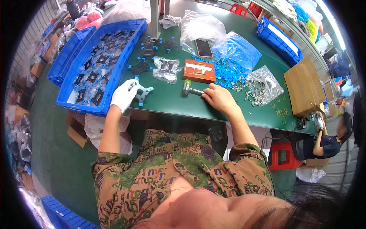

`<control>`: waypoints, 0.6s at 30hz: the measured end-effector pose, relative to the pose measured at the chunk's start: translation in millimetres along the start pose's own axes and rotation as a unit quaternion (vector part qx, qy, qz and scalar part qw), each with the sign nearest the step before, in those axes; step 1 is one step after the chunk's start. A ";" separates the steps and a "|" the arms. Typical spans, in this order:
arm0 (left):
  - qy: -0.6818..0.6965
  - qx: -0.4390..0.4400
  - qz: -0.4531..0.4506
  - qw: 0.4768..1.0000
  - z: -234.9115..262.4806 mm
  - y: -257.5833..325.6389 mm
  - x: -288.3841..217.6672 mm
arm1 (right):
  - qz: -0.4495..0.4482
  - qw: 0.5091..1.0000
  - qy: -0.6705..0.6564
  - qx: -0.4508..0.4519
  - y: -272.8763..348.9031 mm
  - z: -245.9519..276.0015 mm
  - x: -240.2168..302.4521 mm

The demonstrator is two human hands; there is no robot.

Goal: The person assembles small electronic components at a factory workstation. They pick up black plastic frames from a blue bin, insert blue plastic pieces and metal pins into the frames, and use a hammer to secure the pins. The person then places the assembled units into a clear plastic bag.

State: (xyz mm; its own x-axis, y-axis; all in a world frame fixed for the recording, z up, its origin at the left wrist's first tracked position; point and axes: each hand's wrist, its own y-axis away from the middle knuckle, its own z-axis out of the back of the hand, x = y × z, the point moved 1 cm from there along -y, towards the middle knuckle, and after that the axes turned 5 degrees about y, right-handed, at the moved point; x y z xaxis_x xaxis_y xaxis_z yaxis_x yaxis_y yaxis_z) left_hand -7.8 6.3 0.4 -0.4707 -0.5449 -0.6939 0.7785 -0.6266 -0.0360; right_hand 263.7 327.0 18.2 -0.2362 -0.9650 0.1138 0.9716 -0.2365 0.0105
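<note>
White-gloved, the left hand (124,96) pinches a pale bracket (143,91) by one side near the surface's (167,107) left edge (apparently for steadiness), while the bare right hand's (220,98) grip closes around a hammer's (186,89) handle, seemingly for control.

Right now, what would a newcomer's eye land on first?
Probably the heap of blue pieces right of the orange box on the green table. Next, the long blue bin at the left, holding bagged dark parts. Then, near the front edge, the gloved left hand holding a pale X-shaped part and the right hand on a hammer.
</note>
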 end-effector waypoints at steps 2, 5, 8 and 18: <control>-0.019 0.007 0.003 1.000 4.5 -8.7 7.4 | 0.045 0.995 0.072 -0.053 -2.3 -5.6 -1.8; -0.013 0.008 0.004 1.000 7.4 -10.2 15.7 | 0.064 0.991 0.039 -0.109 6.4 2.2 12.6; -0.023 0.007 -0.004 1.000 7.6 -10.1 15.0 | 0.077 0.991 0.036 -0.102 2.7 9.5 20.1; -0.028 -0.041 -0.053 0.997 -5.3 -7.2 11.9 | 0.131 0.979 0.027 -0.156 -37.8 33.1 29.9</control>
State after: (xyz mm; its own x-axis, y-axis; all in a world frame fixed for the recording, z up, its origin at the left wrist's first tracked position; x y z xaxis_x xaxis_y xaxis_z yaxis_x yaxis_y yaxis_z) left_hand -16.8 7.2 -11.4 -0.5723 -0.5096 -0.6425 0.7538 -0.6353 -0.1676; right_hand 220.5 310.9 54.1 0.0110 -0.9998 0.0194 0.9482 0.0042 -0.3176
